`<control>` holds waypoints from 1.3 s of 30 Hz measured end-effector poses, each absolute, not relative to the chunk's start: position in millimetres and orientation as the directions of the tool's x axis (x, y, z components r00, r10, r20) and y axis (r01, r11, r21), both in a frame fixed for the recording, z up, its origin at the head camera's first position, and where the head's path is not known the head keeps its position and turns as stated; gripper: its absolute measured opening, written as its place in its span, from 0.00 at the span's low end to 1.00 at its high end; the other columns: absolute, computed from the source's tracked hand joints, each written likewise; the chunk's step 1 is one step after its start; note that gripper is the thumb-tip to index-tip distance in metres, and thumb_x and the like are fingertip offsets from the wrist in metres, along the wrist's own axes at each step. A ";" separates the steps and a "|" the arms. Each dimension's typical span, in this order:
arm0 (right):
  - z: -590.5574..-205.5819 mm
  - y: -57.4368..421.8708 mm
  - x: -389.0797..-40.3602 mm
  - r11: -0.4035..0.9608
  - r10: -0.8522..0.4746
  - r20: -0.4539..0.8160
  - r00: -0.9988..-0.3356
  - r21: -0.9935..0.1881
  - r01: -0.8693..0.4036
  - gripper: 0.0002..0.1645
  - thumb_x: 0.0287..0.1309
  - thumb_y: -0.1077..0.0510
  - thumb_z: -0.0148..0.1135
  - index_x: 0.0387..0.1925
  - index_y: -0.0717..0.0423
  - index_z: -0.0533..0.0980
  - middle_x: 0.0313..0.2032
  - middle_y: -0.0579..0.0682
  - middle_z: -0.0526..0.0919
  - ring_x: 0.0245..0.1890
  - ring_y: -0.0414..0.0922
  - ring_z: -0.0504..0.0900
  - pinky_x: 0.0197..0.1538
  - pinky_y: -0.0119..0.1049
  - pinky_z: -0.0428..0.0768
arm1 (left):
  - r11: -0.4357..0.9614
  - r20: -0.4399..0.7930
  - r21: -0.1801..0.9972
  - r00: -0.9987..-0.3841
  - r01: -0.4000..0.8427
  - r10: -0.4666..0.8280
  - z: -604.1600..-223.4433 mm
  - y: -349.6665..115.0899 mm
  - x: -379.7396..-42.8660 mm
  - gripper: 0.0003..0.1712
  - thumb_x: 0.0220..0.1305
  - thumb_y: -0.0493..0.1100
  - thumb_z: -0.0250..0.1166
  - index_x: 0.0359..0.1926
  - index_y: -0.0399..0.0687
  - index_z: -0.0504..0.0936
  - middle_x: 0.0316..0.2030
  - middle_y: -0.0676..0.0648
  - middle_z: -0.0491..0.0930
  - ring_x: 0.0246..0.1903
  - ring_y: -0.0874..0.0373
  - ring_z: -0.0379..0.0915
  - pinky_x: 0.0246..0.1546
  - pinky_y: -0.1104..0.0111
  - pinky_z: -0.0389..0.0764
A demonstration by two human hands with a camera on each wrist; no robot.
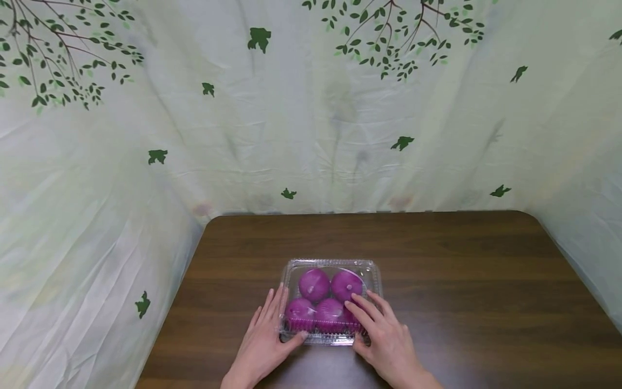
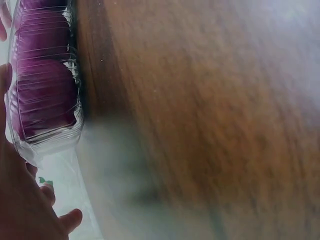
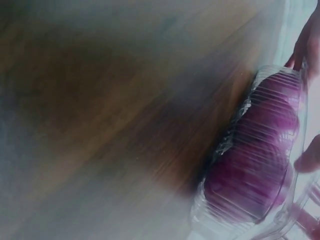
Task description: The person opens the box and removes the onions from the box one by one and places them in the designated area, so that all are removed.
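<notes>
In the head view, a clear plastic clamshell box [image 1: 330, 263] sits near the front middle of the table. Inside it lie several round purple things [image 1: 313, 284] that look like red onions. My left hand [image 1: 264, 337] rests along the box's left side, fingers extended and thumb at the front rim. Spread over the right part of the lid, the fingers of my right hand [image 1: 389, 337] touch it, with the thumb at the front right rim. Both wrist views show the box's ribbed front wall, with the thumbs at its rim. Whether the lid is fastened cannot be made out.
The box stands on a dark brown wooden table [image 1: 466, 281] with rounded far corners. Behind and beside the table hangs a pale curtain [image 1: 311, 135] printed with green leaves and branches.
</notes>
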State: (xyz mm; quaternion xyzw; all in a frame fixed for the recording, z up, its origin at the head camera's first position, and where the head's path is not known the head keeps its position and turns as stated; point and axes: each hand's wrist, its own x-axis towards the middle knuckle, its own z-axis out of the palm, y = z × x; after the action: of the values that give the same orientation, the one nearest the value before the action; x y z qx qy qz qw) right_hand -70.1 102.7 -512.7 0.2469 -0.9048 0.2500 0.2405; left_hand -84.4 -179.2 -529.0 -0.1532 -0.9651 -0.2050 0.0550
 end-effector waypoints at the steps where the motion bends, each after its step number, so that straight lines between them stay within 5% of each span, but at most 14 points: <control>1: -512.7 103.3 -70.4 0.744 -0.325 0.573 -0.753 -0.336 -0.577 0.40 0.36 0.63 0.67 0.59 0.48 0.78 0.60 0.48 0.77 0.61 0.55 0.72 0.23 0.37 0.83 | 0.869 0.171 0.378 -0.947 0.319 0.273 -528.8 -179.0 -84.5 0.58 0.59 0.75 0.57 0.79 0.52 0.46 0.77 0.53 0.43 0.74 0.48 0.43 0.67 0.44 0.55; 5: -514.4 106.0 -72.0 0.708 -0.316 0.616 -0.722 -0.354 -0.612 0.37 0.35 0.70 0.57 0.55 0.52 0.79 0.59 0.51 0.78 0.59 0.55 0.74 0.26 0.39 0.84 | 0.874 0.139 0.380 -0.953 0.302 0.268 -527.6 -177.9 -84.8 0.58 0.59 0.77 0.55 0.79 0.54 0.45 0.77 0.54 0.41 0.75 0.49 0.41 0.67 0.45 0.55; 11: -508.4 114.1 -76.0 0.682 -0.274 0.619 -0.736 -0.415 -0.602 0.33 0.36 0.73 0.55 0.50 0.53 0.79 0.57 0.50 0.79 0.58 0.50 0.76 0.53 0.35 0.79 | 0.887 0.096 0.372 -0.962 0.273 0.256 -526.9 -176.2 -85.3 0.59 0.58 0.76 0.56 0.79 0.53 0.44 0.77 0.53 0.42 0.75 0.50 0.40 0.68 0.46 0.54; 17: -497.7 128.1 -81.2 0.637 -0.306 0.587 -0.750 -0.459 -0.619 0.32 0.39 0.71 0.60 0.51 0.51 0.79 0.59 0.47 0.77 0.59 0.47 0.75 0.30 0.26 0.81 | 0.884 0.091 0.387 -0.964 0.264 0.248 -526.6 -175.5 -83.9 0.59 0.58 0.76 0.56 0.79 0.51 0.45 0.77 0.50 0.45 0.75 0.48 0.42 0.67 0.44 0.55; 24: -489.8 144.7 -86.9 0.566 -0.285 0.622 -0.729 -0.504 -0.652 0.28 0.42 0.64 0.70 0.51 0.47 0.81 0.58 0.48 0.77 0.59 0.47 0.73 0.61 0.25 0.67 | 0.883 0.083 0.390 -0.965 0.261 0.248 -525.6 -174.7 -85.1 0.59 0.58 0.76 0.56 0.79 0.52 0.45 0.77 0.50 0.44 0.75 0.49 0.41 0.66 0.43 0.56; 31: -476.3 151.6 -101.9 0.438 -0.179 0.572 -0.800 -0.682 -0.586 0.31 0.49 0.64 0.75 0.57 0.50 0.78 0.58 0.49 0.76 0.57 0.45 0.75 0.59 0.29 0.71 | 0.871 0.025 0.441 -0.972 0.219 0.232 -526.4 -173.7 -87.0 0.59 0.57 0.78 0.55 0.79 0.53 0.48 0.77 0.52 0.44 0.75 0.50 0.39 0.67 0.42 0.54; 39: -446.6 149.4 -122.8 0.289 -0.085 0.497 -0.864 -0.817 -0.498 0.27 0.60 0.73 0.61 0.61 0.64 0.72 0.55 0.56 0.76 0.51 0.42 0.78 0.50 0.29 0.78 | 0.864 0.063 0.440 -0.968 0.245 0.242 -525.2 -173.0 -87.8 0.58 0.57 0.77 0.57 0.77 0.49 0.52 0.77 0.53 0.45 0.75 0.48 0.41 0.66 0.42 0.56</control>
State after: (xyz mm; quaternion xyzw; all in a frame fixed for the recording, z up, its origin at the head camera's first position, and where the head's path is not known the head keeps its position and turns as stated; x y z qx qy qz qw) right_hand -122.8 149.4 -446.6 0.1866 -0.7819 0.5661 0.1825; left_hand -87.8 -173.0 -525.2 -0.1261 -0.9654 -0.2283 0.0030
